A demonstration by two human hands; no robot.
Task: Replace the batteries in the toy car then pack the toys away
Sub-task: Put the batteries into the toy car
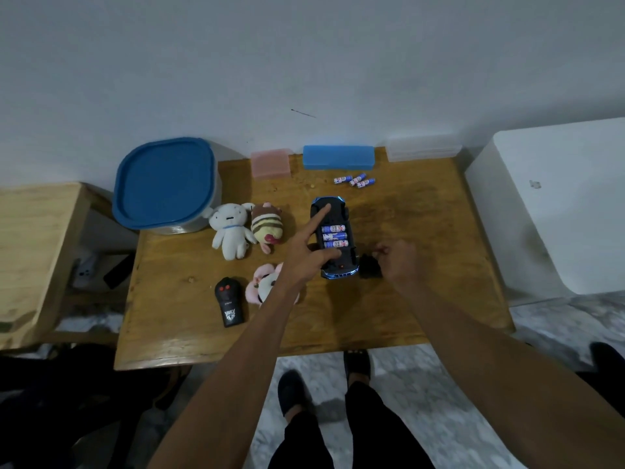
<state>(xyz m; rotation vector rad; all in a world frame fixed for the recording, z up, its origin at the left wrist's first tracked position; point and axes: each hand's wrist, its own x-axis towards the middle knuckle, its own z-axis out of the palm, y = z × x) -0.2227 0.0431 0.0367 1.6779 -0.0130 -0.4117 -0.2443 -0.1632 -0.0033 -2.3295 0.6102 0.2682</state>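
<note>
Batteries sit in our upturned toy car on the desk. Our left hand presses it, fingers straight. Our right hand pinches the black cover. Closing and packing remain.

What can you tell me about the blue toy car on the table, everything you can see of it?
The toy car lies upside down on the wooden table, its black underside up and shiny blue bodywork showing at both ends. Its battery bay is open, holding three blue-and-white batteries side by side. The left hand steadies it, forefinger stretched along the underside, thumb near the bay. A black piece, perhaps the bay cover, lies beside it by the right hand.
</note>
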